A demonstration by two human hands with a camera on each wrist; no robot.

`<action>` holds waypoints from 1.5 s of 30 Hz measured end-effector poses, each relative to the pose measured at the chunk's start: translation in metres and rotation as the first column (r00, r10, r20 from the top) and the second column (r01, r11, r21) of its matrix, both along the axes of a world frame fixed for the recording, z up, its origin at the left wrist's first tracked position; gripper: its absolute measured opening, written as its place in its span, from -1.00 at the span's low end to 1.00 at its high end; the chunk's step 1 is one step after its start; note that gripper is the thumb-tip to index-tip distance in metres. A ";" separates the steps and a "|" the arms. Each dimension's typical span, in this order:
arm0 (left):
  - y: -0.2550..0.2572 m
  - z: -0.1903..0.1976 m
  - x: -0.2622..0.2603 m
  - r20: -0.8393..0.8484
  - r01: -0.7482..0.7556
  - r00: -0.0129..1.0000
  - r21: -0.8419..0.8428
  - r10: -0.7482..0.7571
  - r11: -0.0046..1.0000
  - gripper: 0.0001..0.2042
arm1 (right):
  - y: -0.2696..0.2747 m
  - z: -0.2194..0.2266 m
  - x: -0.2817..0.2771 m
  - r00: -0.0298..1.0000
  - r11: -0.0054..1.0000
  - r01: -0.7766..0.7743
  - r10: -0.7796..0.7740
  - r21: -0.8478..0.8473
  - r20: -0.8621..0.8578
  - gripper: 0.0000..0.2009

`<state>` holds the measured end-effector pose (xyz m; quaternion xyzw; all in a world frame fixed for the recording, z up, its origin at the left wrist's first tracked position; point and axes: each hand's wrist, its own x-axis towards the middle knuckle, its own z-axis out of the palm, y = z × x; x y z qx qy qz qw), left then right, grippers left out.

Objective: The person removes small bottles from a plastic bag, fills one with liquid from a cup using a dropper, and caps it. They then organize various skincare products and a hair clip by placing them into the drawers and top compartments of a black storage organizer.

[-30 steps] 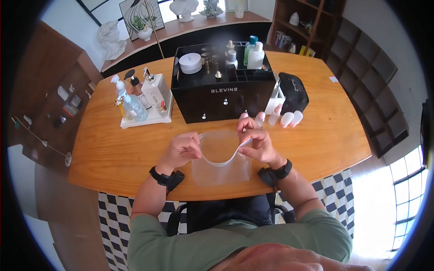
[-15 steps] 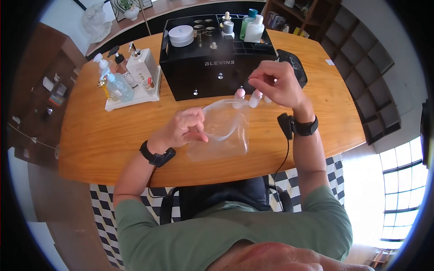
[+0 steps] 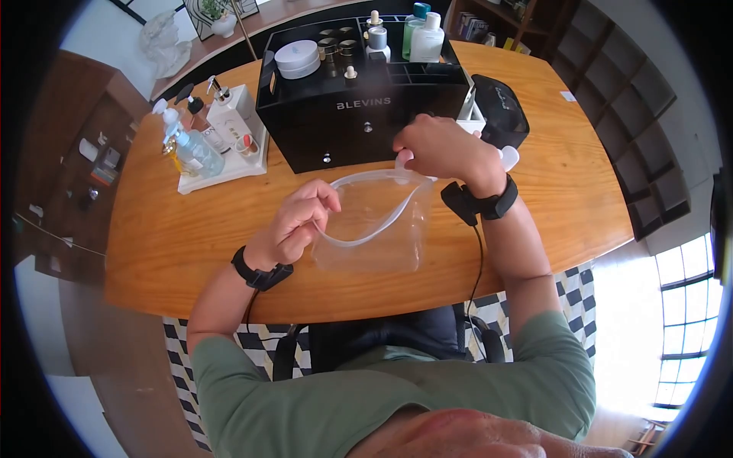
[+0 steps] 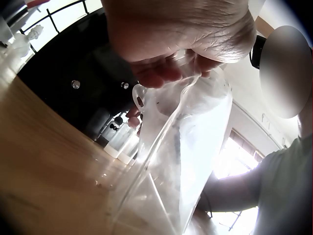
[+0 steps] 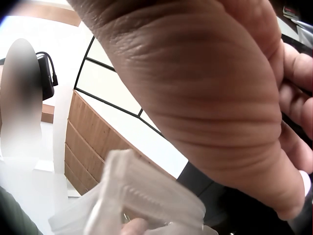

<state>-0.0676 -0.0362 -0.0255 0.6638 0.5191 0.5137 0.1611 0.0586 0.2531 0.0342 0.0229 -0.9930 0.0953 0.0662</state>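
My left hand grips the left side of the rim of a clear plastic bag, whose mouth gapes in a wide loop. In the left wrist view the bag hangs below the curled fingers, its bottom at the tabletop. Beyond the bag, my right hand reaches in front of the black drawer box, its thumb and fingers around the top of a small pink-capped bottle. Small pale bottles stand under its fingertips in the left wrist view. The hand hides most of the bottle group.
The black drawer box carries jars and bottles on top. To its left, pump bottles stand on a white tray. A black pouch and a white container are on the right. The wooden table's front edge is close to the body.
My right hand has let go of the bag's rim and moved forward to the small bottles. The left hand keeps hold of the bag, now a little further left. The head view has shifted.
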 end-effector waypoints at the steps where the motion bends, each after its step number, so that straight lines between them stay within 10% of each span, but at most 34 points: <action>1: -0.001 -0.001 0.000 -0.004 -0.001 1.000 -0.004 0.001 1.000 -0.96 | -0.002 -0.002 -0.004 0.998 1.000 0.021 -0.022 0.004 0.062 -0.80; 7: -0.010 -0.003 -0.004 0.089 -0.076 0.993 0.019 0.074 0.997 -0.95 | -0.010 0.011 -0.006 0.990 1.000 0.022 -0.023 0.014 0.137 -0.89; 11: -0.010 0.001 -0.004 0.063 -0.100 0.993 0.049 0.097 0.994 -0.94 | 0.008 0.034 0.011 0.916 0.988 -0.154 0.151 0.023 -0.372 -0.92; 15: -0.010 -0.007 -0.005 0.067 -0.066 0.996 0.056 0.062 0.996 -0.90 | -0.020 0.061 0.031 0.869 0.959 -0.143 0.004 -0.244 -0.495 -0.86; 21: -0.006 -0.014 -0.004 0.039 -0.051 0.998 0.142 0.046 0.989 -0.87 | -0.055 0.039 0.026 0.866 0.867 -0.468 0.410 -0.173 -0.286 -0.80; 37: -0.005 -0.011 -0.001 -0.016 -0.085 0.996 0.121 0.088 0.989 -0.84 | -0.067 0.025 0.029 0.959 0.961 -0.234 0.253 -0.146 0.131 -0.81; 45: 0.001 -0.024 0.000 0.392 -0.081 0.916 -0.032 0.086 0.996 -0.68 | -0.068 0.032 0.029 0.974 0.983 -0.184 0.179 0.022 0.141 -0.82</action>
